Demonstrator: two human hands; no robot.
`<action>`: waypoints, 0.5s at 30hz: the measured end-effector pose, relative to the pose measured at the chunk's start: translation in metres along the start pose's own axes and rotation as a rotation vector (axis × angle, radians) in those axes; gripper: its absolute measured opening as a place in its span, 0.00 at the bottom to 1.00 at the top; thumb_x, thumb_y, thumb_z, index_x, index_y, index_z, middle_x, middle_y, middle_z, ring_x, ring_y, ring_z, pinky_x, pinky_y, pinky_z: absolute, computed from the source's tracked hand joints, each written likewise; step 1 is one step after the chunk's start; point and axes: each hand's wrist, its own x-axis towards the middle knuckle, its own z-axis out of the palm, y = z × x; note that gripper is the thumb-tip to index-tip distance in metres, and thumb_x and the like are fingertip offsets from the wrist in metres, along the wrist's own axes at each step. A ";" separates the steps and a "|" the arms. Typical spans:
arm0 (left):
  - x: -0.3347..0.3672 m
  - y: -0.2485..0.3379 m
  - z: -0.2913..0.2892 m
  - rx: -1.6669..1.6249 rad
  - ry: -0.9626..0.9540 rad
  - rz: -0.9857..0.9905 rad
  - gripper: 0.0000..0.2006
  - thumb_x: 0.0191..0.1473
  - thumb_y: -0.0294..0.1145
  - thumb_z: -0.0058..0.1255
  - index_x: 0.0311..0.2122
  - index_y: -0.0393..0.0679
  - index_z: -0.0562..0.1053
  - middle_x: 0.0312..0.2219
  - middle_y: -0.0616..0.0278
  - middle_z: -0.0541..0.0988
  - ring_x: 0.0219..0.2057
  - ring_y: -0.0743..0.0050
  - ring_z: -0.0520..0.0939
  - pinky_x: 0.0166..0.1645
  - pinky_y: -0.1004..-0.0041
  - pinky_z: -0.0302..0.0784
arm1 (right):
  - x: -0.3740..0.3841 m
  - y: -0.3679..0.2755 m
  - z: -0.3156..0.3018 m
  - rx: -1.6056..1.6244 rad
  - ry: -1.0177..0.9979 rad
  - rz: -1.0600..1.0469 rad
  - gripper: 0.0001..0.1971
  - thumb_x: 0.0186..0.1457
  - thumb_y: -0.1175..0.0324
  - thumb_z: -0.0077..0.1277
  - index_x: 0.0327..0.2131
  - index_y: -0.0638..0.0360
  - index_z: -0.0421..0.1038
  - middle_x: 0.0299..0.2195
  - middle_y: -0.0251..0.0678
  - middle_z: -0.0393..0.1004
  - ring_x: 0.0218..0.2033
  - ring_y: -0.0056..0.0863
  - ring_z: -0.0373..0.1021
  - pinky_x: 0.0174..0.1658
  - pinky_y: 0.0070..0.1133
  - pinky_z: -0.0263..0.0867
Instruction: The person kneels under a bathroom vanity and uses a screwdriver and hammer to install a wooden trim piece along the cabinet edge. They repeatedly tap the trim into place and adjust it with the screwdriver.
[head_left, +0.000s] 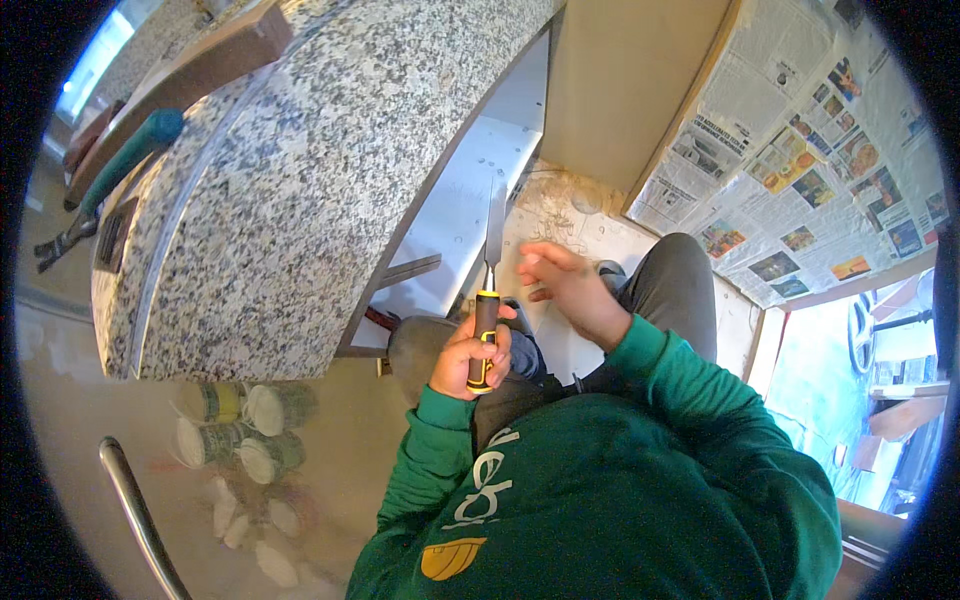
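Observation:
My left hand [473,352] is wrapped around the black and yellow handle of a chisel [494,225]. Its flat metal blade points up and away from me. Just right of the blade, my right hand [575,290] hangs in the air with loosely bent fingers, apart from the chisel and holding nothing. Both hands are above my lap, in front of the white interior of a cabinet [440,215] under the counter.
A speckled granite counter [310,150] fills the upper left, bearing a hammer [130,160] and curved wooden pieces [190,75]. A newspaper-covered panel [790,150] stands at right. Several cans [280,410] and a curved metal bar [135,510] show at lower left.

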 end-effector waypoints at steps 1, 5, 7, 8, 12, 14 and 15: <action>-0.002 0.000 0.002 0.034 0.021 0.001 0.28 0.47 0.29 0.51 0.56 0.35 0.63 0.23 0.59 0.70 0.14 0.72 0.71 0.18 0.73 0.67 | 0.003 0.001 0.013 0.007 -0.077 -0.039 0.24 0.66 0.56 0.46 0.60 0.59 0.62 0.44 0.35 0.73 0.44 0.22 0.69 0.46 0.22 0.68; -0.001 -0.002 0.011 0.294 0.198 0.070 0.25 0.50 0.26 0.52 0.55 0.38 0.64 0.25 0.62 0.71 0.15 0.74 0.72 0.20 0.75 0.69 | 0.013 -0.010 0.044 0.160 -0.187 -0.030 0.27 0.68 0.53 0.43 0.62 0.59 0.56 0.44 0.37 0.74 0.45 0.23 0.70 0.46 0.24 0.68; -0.001 -0.005 0.016 0.474 0.368 0.066 0.23 0.53 0.25 0.54 0.55 0.41 0.64 0.25 0.65 0.72 0.16 0.77 0.74 0.21 0.77 0.70 | 0.020 -0.012 0.051 0.143 -0.179 0.068 0.25 0.69 0.54 0.42 0.61 0.59 0.57 0.41 0.37 0.74 0.41 0.23 0.71 0.42 0.23 0.69; -0.001 -0.007 0.019 0.538 0.408 0.088 0.22 0.55 0.27 0.54 0.54 0.42 0.65 0.26 0.65 0.72 0.16 0.77 0.74 0.20 0.77 0.70 | 0.024 -0.010 0.054 0.147 -0.189 0.086 0.24 0.69 0.55 0.42 0.60 0.59 0.58 0.39 0.36 0.74 0.39 0.23 0.71 0.41 0.23 0.69; -0.005 -0.011 0.026 0.648 0.553 0.175 0.16 0.61 0.35 0.53 0.51 0.43 0.65 0.26 0.64 0.72 0.16 0.78 0.75 0.19 0.78 0.70 | 0.041 0.001 0.076 0.395 -0.183 0.077 0.16 0.68 0.57 0.44 0.49 0.60 0.64 0.31 0.35 0.73 0.31 0.25 0.72 0.32 0.23 0.70; -0.008 -0.007 0.026 0.611 0.592 0.171 0.15 0.63 0.38 0.51 0.49 0.43 0.65 0.25 0.64 0.73 0.16 0.78 0.75 0.19 0.77 0.71 | 0.048 0.005 0.088 0.523 -0.161 0.184 0.15 0.68 0.57 0.44 0.46 0.59 0.64 0.29 0.35 0.72 0.30 0.27 0.73 0.32 0.25 0.71; -0.011 -0.003 0.025 0.587 0.604 0.139 0.14 0.64 0.38 0.50 0.48 0.43 0.64 0.25 0.64 0.73 0.16 0.77 0.75 0.19 0.77 0.71 | 0.051 0.007 0.093 0.573 -0.139 0.172 0.15 0.68 0.56 0.45 0.45 0.59 0.64 0.27 0.36 0.71 0.28 0.30 0.74 0.31 0.26 0.72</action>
